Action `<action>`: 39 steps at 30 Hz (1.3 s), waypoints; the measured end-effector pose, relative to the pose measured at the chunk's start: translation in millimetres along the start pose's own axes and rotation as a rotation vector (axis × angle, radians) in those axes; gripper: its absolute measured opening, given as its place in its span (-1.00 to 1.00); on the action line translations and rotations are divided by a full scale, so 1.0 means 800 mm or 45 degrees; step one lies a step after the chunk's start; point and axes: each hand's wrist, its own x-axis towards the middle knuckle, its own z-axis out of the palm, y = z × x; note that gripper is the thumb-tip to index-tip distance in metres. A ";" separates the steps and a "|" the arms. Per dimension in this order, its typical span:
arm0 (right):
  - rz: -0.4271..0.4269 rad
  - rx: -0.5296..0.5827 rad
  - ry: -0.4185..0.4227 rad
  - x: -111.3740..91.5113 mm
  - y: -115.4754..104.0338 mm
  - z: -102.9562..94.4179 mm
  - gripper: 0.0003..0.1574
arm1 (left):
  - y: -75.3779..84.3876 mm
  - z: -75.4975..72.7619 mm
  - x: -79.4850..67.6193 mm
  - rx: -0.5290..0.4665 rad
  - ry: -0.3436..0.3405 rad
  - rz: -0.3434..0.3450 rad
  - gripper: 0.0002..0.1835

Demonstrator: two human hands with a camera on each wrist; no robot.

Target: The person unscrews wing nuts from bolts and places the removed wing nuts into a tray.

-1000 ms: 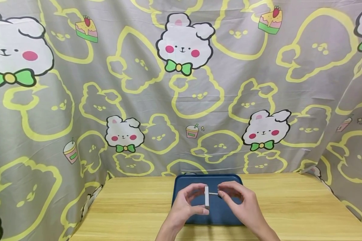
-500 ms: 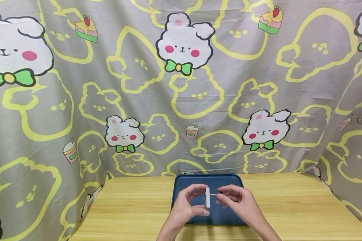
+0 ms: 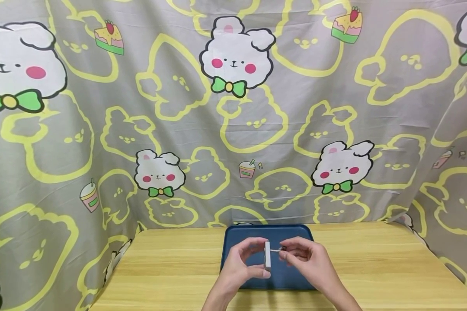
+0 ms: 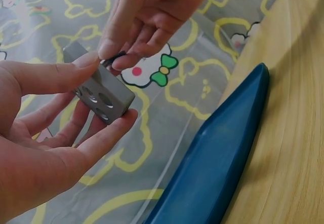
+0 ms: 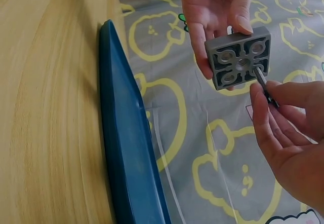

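My left hand (image 3: 239, 264) holds a square grey metal plate (image 3: 267, 258) by its edges, thumb on one side and fingers on the other. Several round holes show on the plate (image 5: 241, 62) in the right wrist view, set among raised ribs. Between thumb and fingertips, my right hand (image 3: 310, 261) pinches a slim metal rod (image 5: 259, 77) with a dark end. The rod's far end meets the plate at a corner hole; how deep it reaches I cannot tell. Both hands are raised above a blue tray (image 3: 282, 278).
The tray lies on a light wooden table (image 3: 171, 259), near its back edge. Behind and at both sides hangs a grey curtain (image 3: 218, 129) printed with cartoon animals.
The right fingers have shifted their grip on the rod and moved slightly down and left. The left hand and plate have barely moved.
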 end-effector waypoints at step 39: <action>-0.573 -0.262 0.143 -0.001 0.004 0.008 -0.65 | -0.002 -0.007 0.002 -0.080 0.026 -0.028 -0.30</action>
